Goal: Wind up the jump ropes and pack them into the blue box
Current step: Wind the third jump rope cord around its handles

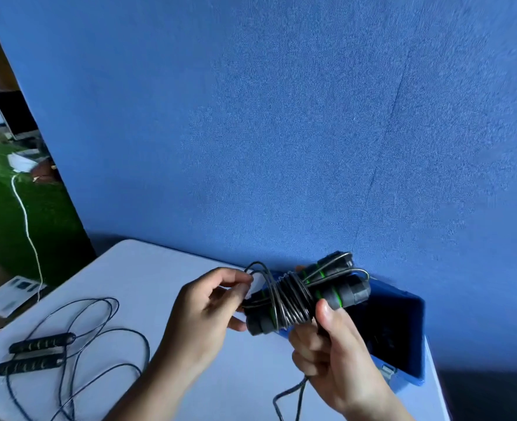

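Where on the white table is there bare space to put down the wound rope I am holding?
Bare: the far strip of the white table, between its back edge and the loose black jump rope; also the patch between both forearms. Crowded: the left side, under that rope's cord loops, and the right, taken by the open blue box.

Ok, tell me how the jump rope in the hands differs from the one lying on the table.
The held jump rope has its cord wound around its paired handles; the table jump rope lies unwound in loose loops. The held jump rope is gripped by the left hand and right hand; the table jump rope rests on the table. Both have two dark handles and thin cord.
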A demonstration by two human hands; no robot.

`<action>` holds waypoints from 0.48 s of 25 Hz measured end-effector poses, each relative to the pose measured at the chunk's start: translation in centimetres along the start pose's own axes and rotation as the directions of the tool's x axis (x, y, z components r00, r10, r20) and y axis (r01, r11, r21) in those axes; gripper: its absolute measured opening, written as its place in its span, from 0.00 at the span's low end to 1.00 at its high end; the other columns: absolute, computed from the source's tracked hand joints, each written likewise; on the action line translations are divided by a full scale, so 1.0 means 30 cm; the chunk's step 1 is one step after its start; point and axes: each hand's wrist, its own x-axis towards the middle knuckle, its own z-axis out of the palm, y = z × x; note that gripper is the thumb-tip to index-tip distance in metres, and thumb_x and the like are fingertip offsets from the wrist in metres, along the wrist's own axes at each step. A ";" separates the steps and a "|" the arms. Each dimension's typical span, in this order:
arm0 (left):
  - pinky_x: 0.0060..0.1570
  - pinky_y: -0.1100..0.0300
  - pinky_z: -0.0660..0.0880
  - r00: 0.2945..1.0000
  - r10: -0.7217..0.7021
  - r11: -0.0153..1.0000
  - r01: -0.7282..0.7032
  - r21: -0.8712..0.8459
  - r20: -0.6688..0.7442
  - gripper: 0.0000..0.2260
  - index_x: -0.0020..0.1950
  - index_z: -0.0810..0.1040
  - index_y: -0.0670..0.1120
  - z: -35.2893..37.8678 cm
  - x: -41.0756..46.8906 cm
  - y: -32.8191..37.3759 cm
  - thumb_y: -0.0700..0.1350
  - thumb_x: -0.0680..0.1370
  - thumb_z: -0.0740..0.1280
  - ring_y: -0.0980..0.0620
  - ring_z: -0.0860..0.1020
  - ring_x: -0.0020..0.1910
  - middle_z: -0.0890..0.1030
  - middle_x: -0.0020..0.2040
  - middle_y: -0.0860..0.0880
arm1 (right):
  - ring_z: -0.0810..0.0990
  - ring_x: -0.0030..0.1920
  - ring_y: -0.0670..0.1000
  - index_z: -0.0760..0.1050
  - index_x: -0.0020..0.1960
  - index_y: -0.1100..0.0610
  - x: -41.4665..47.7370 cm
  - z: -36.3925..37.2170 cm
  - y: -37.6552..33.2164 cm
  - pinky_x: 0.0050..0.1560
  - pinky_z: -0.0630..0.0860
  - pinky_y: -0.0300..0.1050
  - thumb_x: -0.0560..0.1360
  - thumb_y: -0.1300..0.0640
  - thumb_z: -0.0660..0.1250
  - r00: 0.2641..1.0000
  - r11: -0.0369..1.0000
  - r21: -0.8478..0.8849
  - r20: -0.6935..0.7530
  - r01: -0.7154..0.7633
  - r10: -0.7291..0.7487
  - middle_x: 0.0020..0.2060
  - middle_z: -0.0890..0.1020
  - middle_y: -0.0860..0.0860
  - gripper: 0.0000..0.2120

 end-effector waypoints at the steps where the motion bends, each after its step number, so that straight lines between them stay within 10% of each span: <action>1: 0.34 0.50 0.83 1.000 -0.024 0.999 0.024 -0.038 -0.006 0.11 0.44 0.86 0.45 0.000 0.002 -0.004 0.34 0.79 0.68 0.48 0.81 0.35 0.84 0.38 0.46 | 0.55 0.24 0.42 0.54 0.34 0.53 -0.001 0.001 -0.001 0.25 0.56 0.31 0.65 0.42 0.81 1.000 1.000 0.031 -0.004 -0.005 0.005 0.24 0.57 0.44 0.35; 8: 0.29 0.55 0.78 0.978 -0.153 0.967 0.118 -0.227 -0.141 0.07 0.36 0.85 0.44 0.011 -0.026 -0.026 0.39 0.68 0.67 0.51 0.72 0.27 0.73 0.30 0.41 | 0.54 0.24 0.42 0.59 0.37 0.52 -0.002 0.004 -0.006 0.23 0.55 0.32 0.63 0.43 0.82 0.999 0.994 0.111 -0.042 0.006 -0.001 0.26 0.55 0.45 0.31; 12: 0.26 0.60 0.76 0.964 -0.266 0.856 0.239 -0.459 0.006 0.04 0.38 0.81 0.41 0.024 -0.066 -0.018 0.39 0.69 0.67 0.55 0.68 0.26 0.73 0.30 0.46 | 0.50 0.25 0.44 0.66 0.35 0.52 0.010 0.019 -0.016 0.23 0.50 0.36 0.63 0.42 0.82 1.000 0.991 0.133 -0.024 0.021 -0.018 0.26 0.54 0.46 0.26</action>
